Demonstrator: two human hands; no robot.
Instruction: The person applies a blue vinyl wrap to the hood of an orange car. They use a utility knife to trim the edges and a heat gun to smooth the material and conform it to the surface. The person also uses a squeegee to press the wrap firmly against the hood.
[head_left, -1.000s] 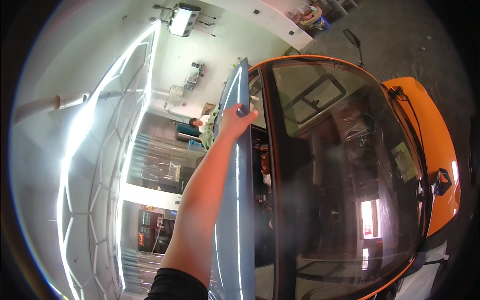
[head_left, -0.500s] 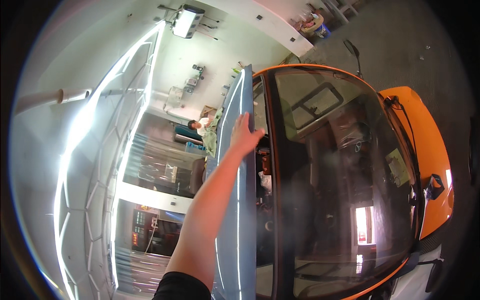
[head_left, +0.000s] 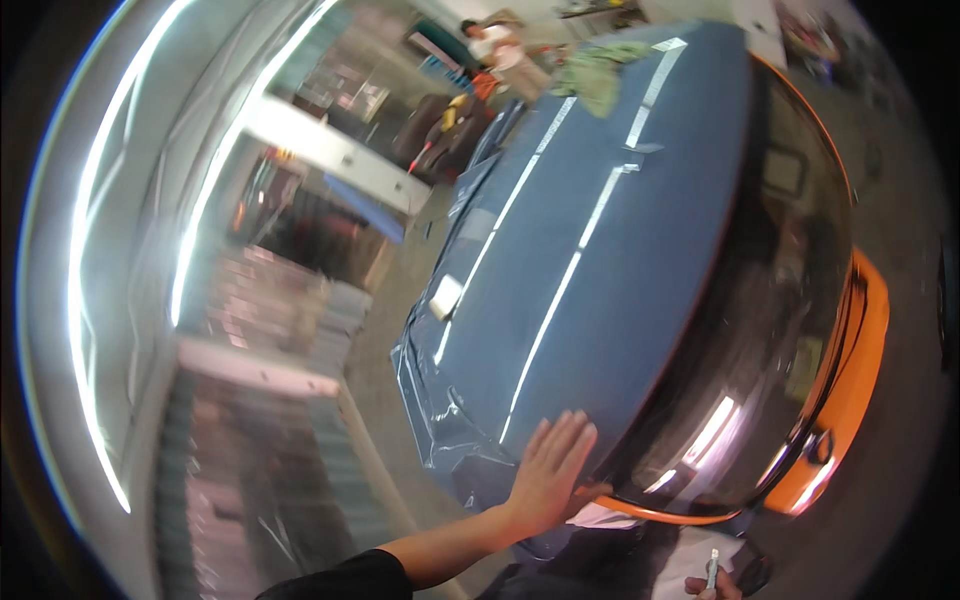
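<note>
Head camera: A person's left hand (head_left: 548, 468) lies against the near end of a broad blue-grey film (head_left: 640, 240) covering the roof of an orange car (head_left: 872, 330), its grip spread loose, fingers outstretched and grasping nothing, the thumb toward the dark windscreen (head_left: 700, 400). A black sleeve (head_left: 345, 578) covers the upper part of that arm. At the lower edge, the right hand (head_left: 722, 588), only partly in frame, has its grip closed around a slim, pale tool (head_left: 713, 568), its tip pointing up. The film runs smooth over the roof and bunches in loose folds along its left side, where a small white block (head_left: 446, 297) rests. A crumpled green cloth (head_left: 597, 78) lies at the far end. Beyond, a co-worker (head_left: 500, 48) stands near a dark brown seat (head_left: 440, 130); bright tube lights (head_left: 82, 250) line the left.
</note>
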